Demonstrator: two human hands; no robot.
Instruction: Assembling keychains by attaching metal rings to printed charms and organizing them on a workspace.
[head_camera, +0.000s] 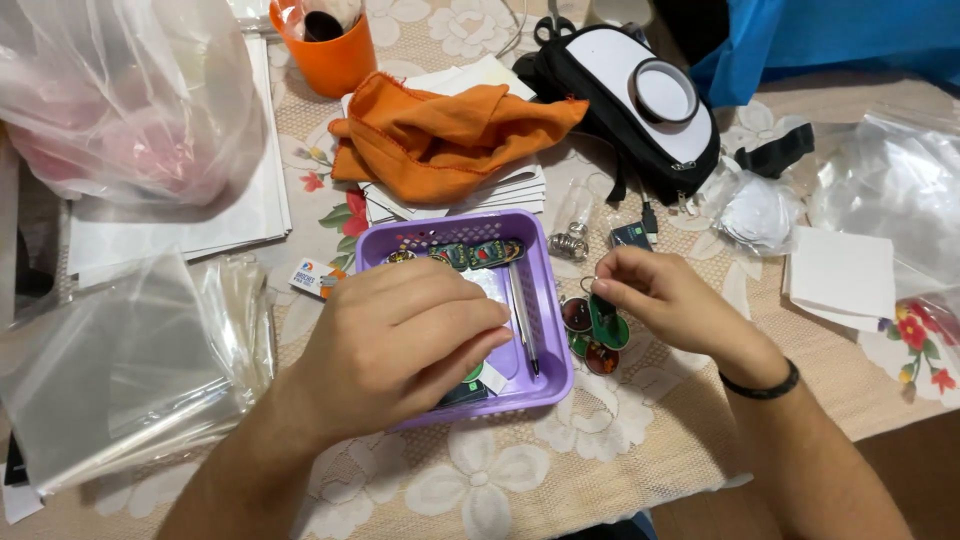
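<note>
A purple plastic basket (545, 262) sits in the middle of the table with small charms and a pen (523, 318) inside. My left hand (400, 340) reaches into the basket with its fingers curled over the contents; what it grips is hidden. To the right of the basket, my right hand (665, 300) pinches a green keychain charm (608, 322) by its top. Several round red and green charms (590, 345) lie under it on the cloth.
An orange cloth (450, 135) lies on a paper stack behind the basket. An orange cup (330, 50) stands at the back, a black-and-white pouch (640, 100) with a tape roll beside it. Clear plastic bags (120, 350) crowd the left and right (890, 190).
</note>
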